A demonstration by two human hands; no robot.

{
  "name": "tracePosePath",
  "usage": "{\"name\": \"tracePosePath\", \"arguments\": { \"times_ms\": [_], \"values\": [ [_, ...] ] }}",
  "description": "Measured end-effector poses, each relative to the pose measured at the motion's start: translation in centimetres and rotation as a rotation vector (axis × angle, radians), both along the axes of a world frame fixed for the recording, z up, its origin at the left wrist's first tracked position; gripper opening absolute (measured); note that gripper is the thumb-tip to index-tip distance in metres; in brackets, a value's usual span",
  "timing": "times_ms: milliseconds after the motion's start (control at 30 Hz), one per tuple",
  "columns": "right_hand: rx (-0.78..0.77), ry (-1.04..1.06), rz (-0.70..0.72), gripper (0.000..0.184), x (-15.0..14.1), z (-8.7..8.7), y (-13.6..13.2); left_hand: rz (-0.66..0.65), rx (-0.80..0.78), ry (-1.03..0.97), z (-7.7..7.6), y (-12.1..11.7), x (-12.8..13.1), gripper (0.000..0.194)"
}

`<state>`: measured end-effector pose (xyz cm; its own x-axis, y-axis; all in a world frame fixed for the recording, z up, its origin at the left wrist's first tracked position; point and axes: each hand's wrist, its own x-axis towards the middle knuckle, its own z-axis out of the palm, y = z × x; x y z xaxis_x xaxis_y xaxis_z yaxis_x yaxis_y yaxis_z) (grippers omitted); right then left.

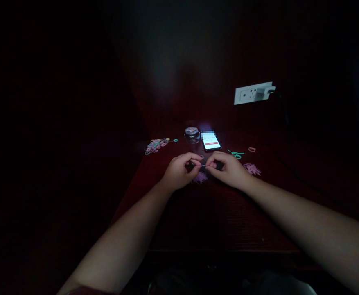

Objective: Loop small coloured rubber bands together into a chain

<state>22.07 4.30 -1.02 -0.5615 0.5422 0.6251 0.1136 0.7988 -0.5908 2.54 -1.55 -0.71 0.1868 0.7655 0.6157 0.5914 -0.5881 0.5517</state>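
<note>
My left hand (182, 170) and my right hand (226, 168) face each other above the dark red table, fingertips a short gap apart. Both pinch a small pale band (203, 165), which looks like a small hair tie and spans the gap between them. A small purple loop (202, 157) shows just beyond my left fingers. Below the hands lies a pile of thin purple strands or bands (200, 177). Close to my right wrist is another heap of pinkish-purple bands (252, 169).
A pile of mixed coloured bands (156, 146) lies at the table's back left. Behind the hands stand a clear lidded jar (192, 134) and a lit phone (211, 141). Green bands (236, 154) and an orange band (251, 149) lie right. A wall socket (249, 95) holds a plug.
</note>
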Motion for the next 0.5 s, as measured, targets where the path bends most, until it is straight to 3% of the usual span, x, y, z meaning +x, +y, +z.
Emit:
{"name": "tracePosePath", "arguments": {
  "times_ms": [500],
  "values": [
    [-0.001, -0.022, 0.015, 0.003, 0.03, 0.05, -0.07, -0.021, -0.008, 0.022, 0.33, -0.23, -0.09, 0.028]
  ]
}}
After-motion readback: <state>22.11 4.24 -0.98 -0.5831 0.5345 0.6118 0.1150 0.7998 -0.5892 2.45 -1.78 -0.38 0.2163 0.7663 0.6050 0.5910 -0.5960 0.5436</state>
